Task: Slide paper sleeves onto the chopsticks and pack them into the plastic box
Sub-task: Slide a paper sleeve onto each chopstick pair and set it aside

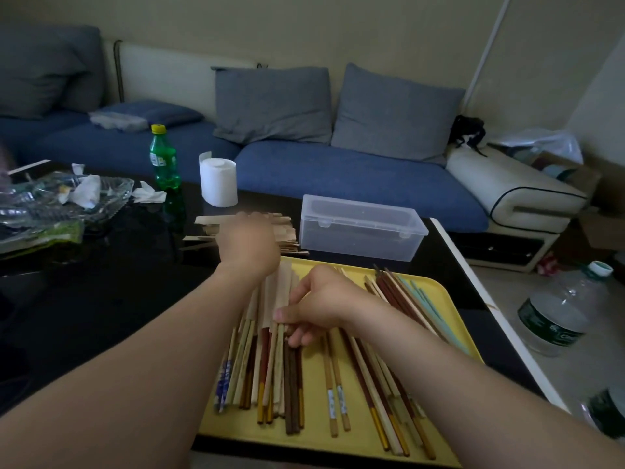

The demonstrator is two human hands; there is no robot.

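Observation:
A yellow tray (449, 299) at the front holds several chopsticks (294, 384), some with paper sleeves (282, 286) on their far ends. My right hand (321, 306) rests on the sleeved group, thumb and fingers pinching a chopstick near the sleeve's mouth. My left hand (250, 243) reaches over the tray's far edge onto a pile of loose paper sleeves (209, 221); its fingers are blurred and hidden behind the back of the hand. A clear plastic box (362, 228), lid shut, stands just right of that pile.
On the dark table (101, 292) stand a green bottle (164, 160), a toilet roll (218, 181) and a glass dish of rubbish (67, 198). A blue sofa (338, 174) runs behind. Water bottles (561, 313) stand on the floor at right.

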